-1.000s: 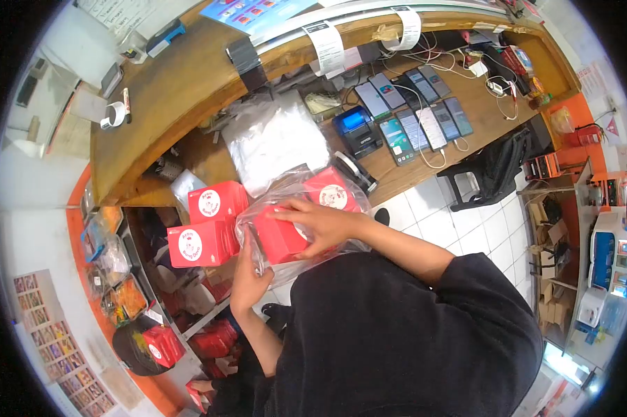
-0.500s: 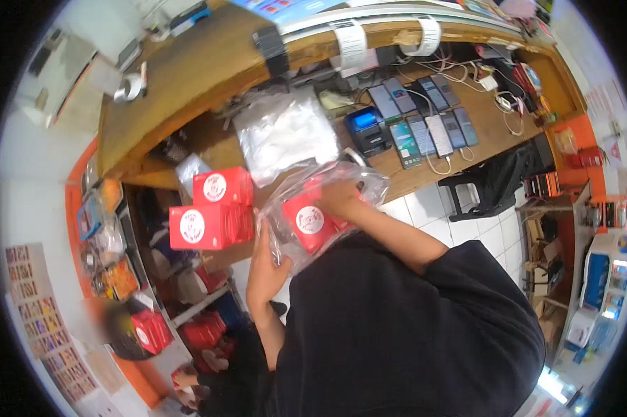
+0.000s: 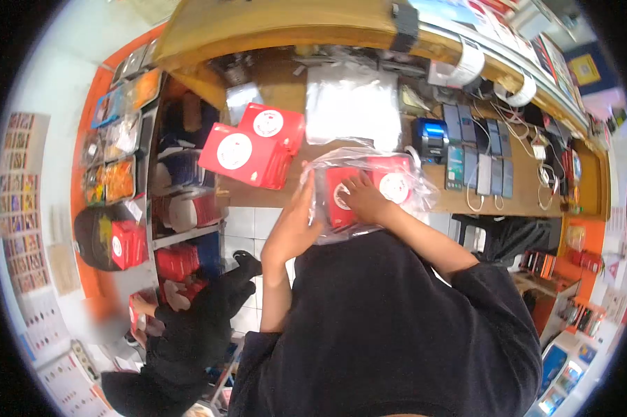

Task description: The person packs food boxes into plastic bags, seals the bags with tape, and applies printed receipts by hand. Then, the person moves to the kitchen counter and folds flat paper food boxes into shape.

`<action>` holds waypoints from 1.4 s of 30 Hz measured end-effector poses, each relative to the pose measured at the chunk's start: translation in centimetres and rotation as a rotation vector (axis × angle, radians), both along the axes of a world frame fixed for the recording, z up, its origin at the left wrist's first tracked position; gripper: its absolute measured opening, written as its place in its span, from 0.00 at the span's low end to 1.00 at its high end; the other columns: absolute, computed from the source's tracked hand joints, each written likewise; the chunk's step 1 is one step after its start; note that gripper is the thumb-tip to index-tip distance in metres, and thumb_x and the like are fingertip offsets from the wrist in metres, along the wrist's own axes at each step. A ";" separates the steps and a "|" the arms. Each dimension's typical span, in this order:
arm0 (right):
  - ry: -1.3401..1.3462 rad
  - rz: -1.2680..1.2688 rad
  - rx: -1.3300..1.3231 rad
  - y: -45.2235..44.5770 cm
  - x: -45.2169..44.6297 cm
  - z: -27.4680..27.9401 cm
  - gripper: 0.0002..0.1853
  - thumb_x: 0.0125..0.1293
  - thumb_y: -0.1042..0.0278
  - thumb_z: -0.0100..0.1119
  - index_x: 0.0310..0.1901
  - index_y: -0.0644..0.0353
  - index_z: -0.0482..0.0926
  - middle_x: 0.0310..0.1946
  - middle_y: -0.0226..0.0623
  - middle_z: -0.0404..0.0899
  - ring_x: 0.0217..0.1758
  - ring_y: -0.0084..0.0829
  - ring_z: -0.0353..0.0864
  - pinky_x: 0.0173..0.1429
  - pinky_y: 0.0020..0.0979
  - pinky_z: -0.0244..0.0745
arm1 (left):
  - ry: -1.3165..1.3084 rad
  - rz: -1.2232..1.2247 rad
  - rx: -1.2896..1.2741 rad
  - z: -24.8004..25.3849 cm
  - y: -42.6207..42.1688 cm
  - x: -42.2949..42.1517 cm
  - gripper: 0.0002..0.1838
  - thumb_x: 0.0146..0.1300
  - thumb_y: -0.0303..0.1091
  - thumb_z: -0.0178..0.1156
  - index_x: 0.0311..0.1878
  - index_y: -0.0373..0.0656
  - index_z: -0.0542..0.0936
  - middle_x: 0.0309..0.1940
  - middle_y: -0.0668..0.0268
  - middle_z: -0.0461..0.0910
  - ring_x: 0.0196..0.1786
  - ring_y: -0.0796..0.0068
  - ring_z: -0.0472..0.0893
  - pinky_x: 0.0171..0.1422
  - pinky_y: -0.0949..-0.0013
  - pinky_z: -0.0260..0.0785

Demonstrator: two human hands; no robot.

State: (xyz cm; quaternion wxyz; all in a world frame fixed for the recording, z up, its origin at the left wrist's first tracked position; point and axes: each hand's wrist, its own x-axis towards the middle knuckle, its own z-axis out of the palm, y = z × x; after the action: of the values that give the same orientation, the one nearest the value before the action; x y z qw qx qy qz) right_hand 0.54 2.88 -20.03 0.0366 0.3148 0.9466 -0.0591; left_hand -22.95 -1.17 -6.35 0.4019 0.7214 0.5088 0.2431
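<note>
My left hand (image 3: 290,228) is at the left side of a clear plastic bag (image 3: 424,191), its thumb and fingers closed on the bag's edge. Inside the bag lie two red boxes with round white labels: a left red box (image 3: 340,212) and a right red box (image 3: 398,165). Reaching in from the right, my right hand (image 3: 366,201) rests on the left box with its fingers spread over the label. Beyond my left hand, a stack of similar red boxes (image 3: 254,163) sits on the wooden counter (image 3: 258,198).
A pile of clear plastic bags (image 3: 351,104) lies behind my hands. Right of it are a small blue-and-black printer (image 3: 430,141) and several phones (image 3: 454,167) with cables. At lower left, a co-worker in black (image 3: 181,347) holds a red item near the shelves (image 3: 188,236).
The view has swung, so the counter appears lower and further right. The two boxes now lie side by side in the bag, and my right hand's fingers have spread over the left one.
</note>
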 end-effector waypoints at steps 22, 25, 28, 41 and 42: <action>0.540 -0.158 -0.728 15.2 -11.0 22.6 0.54 0.54 0.35 0.69 0.77 0.56 0.59 0.64 0.55 0.75 0.63 0.47 0.78 0.66 0.43 0.73 | -0.015 0.109 -0.068 -2.8 -2.6 -3.1 0.48 0.53 0.25 0.63 0.78 0.30 0.52 0.78 0.39 0.51 0.82 0.45 0.51 0.85 0.58 0.45; 0.234 -0.196 -0.759 12.2 -3.3 27.2 0.48 0.58 0.35 0.66 0.74 0.56 0.66 0.61 0.53 0.78 0.60 0.43 0.79 0.62 0.36 0.75 | 0.022 0.047 -0.028 -1.6 -0.1 -3.0 0.50 0.54 0.24 0.61 0.79 0.31 0.47 0.79 0.39 0.47 0.83 0.45 0.48 0.85 0.56 0.46; -0.137 -0.313 -0.956 9.6 -0.2 24.1 0.47 0.58 0.31 0.63 0.72 0.56 0.69 0.58 0.57 0.80 0.61 0.47 0.80 0.63 0.37 0.75 | 0.004 0.036 -0.052 -0.4 1.7 -2.2 0.51 0.54 0.23 0.60 0.80 0.31 0.45 0.80 0.39 0.45 0.83 0.46 0.46 0.85 0.56 0.45; -0.319 -0.783 -0.441 5.4 -4.0 2.5 0.25 0.66 0.52 0.58 0.56 0.64 0.82 0.61 0.51 0.78 0.59 0.48 0.83 0.53 0.43 0.82 | -0.109 0.013 -0.135 0.5 3.0 -0.4 0.49 0.55 0.24 0.59 0.79 0.30 0.46 0.79 0.39 0.49 0.83 0.46 0.49 0.84 0.57 0.45; -0.392 -0.634 -0.475 6.1 -3.5 4.1 0.22 0.65 0.55 0.59 0.53 0.63 0.84 0.57 0.50 0.81 0.57 0.45 0.85 0.51 0.42 0.83 | -0.116 0.021 -0.122 0.5 2.7 -1.0 0.49 0.55 0.24 0.59 0.79 0.30 0.46 0.79 0.39 0.49 0.83 0.46 0.49 0.84 0.57 0.46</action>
State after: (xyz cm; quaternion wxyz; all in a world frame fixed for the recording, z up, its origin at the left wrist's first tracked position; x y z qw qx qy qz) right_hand -2.96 8.94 -15.93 0.2668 0.5776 0.7387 -0.2224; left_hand -23.91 1.54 -5.88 0.4716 0.6749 0.5060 0.2570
